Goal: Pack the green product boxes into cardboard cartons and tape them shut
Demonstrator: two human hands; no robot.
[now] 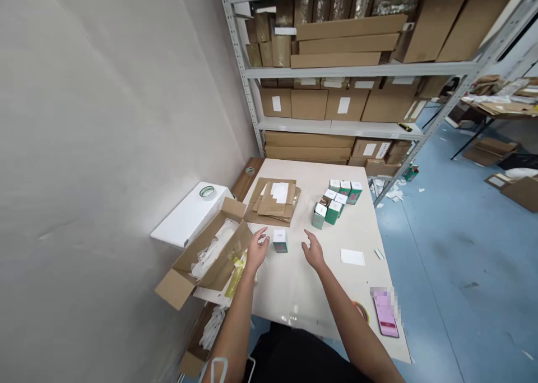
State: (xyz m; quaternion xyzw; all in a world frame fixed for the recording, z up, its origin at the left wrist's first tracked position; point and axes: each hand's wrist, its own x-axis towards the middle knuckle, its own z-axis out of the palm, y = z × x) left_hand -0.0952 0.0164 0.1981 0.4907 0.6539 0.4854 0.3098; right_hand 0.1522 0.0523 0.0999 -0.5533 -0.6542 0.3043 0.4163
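A small green-and-white carton (pixel 280 241) stands upright on the table between my two hands. Just left of it is my left hand (pixel 257 249), fingers apart and holding nothing; a narrow gap seems to separate it from the carton. My right hand (pixel 313 250) hovers farther off on the carton's right side, its fingers spread and empty. Beyond the right hand stands a cluster of several similar green-and-white cartons (pixel 334 210). Behind the single carton lies a stack of flattened cardboard (pixel 275 199) with a white paper on top.
An open cardboard box (pixel 180 286) with white wrapping inside sits at the table's left edge. A white card (pixel 352 257), a phone (pixel 385 314) and a tape roll (pixel 360 311) lie on the right. Metal shelving (pixel 311 126) full of boxes rises behind the table (pixel 290 293).
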